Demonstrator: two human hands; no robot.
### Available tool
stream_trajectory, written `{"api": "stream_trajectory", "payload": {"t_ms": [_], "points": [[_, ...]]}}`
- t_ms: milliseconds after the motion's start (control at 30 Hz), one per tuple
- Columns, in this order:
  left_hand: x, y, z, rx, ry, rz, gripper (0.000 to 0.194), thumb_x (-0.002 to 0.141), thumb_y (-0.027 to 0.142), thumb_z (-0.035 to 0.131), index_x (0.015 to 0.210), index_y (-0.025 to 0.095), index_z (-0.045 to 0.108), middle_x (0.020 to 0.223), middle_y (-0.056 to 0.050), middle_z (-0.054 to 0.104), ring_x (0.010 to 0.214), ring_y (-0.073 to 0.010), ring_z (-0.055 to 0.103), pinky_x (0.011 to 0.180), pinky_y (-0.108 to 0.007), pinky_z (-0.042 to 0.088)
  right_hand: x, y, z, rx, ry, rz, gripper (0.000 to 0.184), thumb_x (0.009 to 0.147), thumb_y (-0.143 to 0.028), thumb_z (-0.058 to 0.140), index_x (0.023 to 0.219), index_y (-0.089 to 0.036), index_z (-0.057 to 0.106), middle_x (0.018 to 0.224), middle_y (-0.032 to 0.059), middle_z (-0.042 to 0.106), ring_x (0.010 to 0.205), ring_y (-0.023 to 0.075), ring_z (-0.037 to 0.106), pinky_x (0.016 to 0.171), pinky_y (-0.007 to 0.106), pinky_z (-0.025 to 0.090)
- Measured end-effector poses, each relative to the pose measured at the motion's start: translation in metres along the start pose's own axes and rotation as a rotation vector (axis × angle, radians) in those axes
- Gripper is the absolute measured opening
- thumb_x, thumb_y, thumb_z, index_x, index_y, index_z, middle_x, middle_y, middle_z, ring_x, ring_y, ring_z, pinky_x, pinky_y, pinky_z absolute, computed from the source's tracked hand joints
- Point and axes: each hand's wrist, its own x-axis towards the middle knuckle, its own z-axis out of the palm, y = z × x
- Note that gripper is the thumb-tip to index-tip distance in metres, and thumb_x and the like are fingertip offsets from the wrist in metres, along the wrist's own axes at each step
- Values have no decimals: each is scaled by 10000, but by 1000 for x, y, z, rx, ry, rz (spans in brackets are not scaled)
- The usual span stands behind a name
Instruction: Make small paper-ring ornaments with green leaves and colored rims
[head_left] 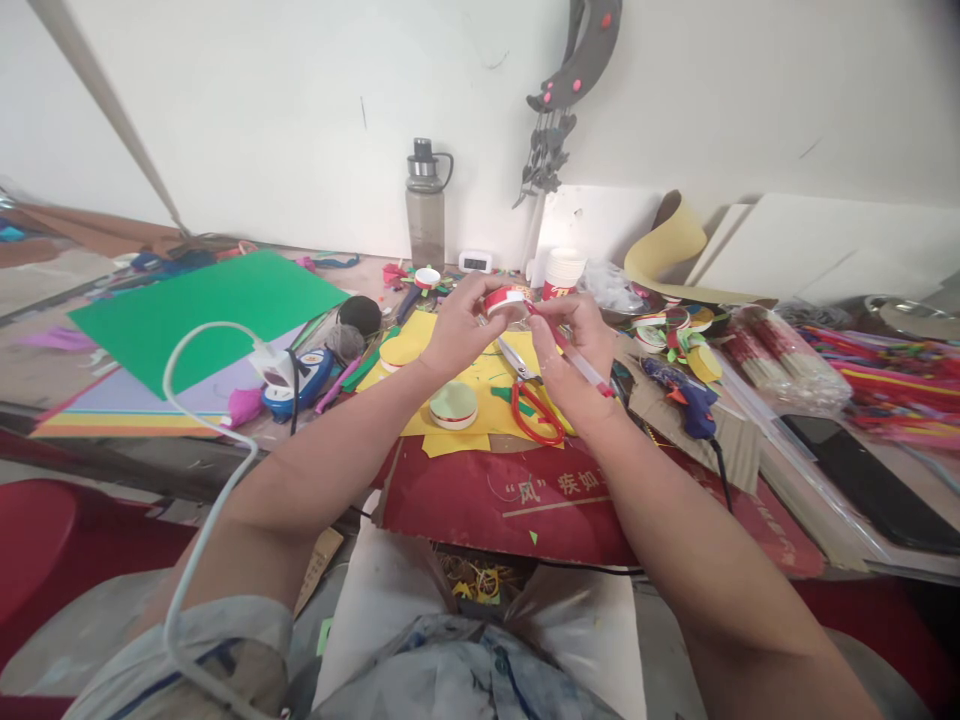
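Note:
My left hand grips a short red-and-white ring, which looks like a slice of paper cup, and holds it up over the table. A pen with a clear barrel and red end is in my right hand, its front end close to the ring; whether it touches I cannot tell. Below lie yellow paper sheets. Red-handled scissors rest on them, partly behind my right hand. A round piece with a pale green top sits nearer me, and a yellow-topped one is partly behind my left wrist.
A blue glue gun lies on cardboard at right, near a black phone. Left are green paper and a white plug, its cable crossing my left arm. A water bottle and paper cups stand behind.

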Motion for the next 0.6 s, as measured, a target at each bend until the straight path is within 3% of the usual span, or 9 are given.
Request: {"api": "stream_trajectory", "payload": {"t_ms": [600], "points": [[2, 2, 0, 57, 30, 206, 138, 1013, 312, 657, 1132, 243, 669, 1080, -39, 767, 1001, -175, 708, 842, -322, 543, -2, 1, -1, 18, -19, 69, 157, 1038, -436, 636, 1019, -280, 641, 891, -1, 694, 780, 189, 686, 735, 371, 589]]}}
